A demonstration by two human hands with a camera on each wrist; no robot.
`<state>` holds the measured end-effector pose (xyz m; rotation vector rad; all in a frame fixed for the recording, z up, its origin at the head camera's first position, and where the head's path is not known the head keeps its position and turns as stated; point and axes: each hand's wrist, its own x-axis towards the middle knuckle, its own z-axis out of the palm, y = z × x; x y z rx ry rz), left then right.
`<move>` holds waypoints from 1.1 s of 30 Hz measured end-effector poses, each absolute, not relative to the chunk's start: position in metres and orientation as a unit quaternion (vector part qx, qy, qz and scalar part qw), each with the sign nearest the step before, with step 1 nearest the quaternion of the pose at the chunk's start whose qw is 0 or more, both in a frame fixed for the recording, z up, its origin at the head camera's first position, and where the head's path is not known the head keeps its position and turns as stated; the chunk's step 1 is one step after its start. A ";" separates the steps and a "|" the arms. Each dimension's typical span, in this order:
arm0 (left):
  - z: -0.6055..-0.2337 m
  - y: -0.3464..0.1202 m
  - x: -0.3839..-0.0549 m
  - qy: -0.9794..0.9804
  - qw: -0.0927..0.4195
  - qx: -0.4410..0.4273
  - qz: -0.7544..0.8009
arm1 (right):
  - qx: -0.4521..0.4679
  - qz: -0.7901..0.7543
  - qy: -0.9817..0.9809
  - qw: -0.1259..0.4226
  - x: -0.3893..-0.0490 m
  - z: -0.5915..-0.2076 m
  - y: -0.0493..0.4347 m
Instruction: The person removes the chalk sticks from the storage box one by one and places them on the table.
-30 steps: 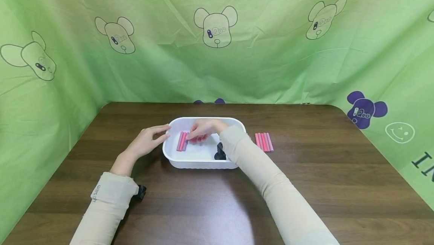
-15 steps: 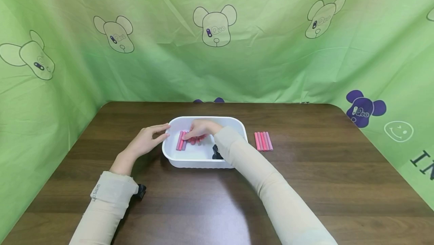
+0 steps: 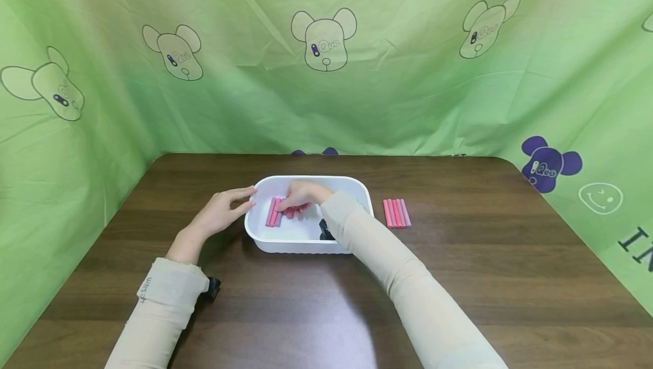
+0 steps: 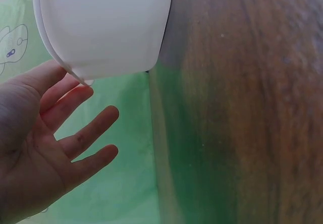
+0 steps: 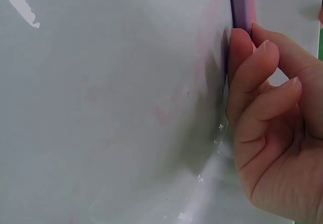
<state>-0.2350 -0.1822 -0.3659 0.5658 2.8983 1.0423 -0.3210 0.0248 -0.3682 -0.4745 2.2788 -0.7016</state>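
A white plastic tub (image 3: pixel 306 247) stands on the table, with several slim pink and purple sticks (image 3: pixel 270 219) lying side by side at its left end. My right hand (image 3: pixel 301 194) reaches down inside and pinches the ends of a purple stick (image 5: pixel 242 4) and a pink one beside it between thumb and forefinger. In the right wrist view its other fingers are curled. My left hand (image 3: pixel 216 212) is at the tub's left end, fingertips at the rim, its fingers (image 4: pixel 93 130) spread and fairly straight.
A row of several pink and purple sticks (image 3: pixel 397 213) lies on the brown wooden table (image 3: pixel 285 312) to the right of the tub. Green cloth (image 3: pixel 326 108) with mouse-head drawings hangs behind and at the sides. A black wrist-camera part (image 3: pixel 325 230) shows inside the tub by the right sleeve.
My right hand has shifted slightly left within the tub, its thumb now over the sticks there. The left hand and the row on the table have stayed put.
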 end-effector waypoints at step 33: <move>-0.366 -0.182 -0.233 0.925 -0.010 0.184 0.333 | -0.181 -0.325 0.832 0.411 -0.328 -0.337 0.061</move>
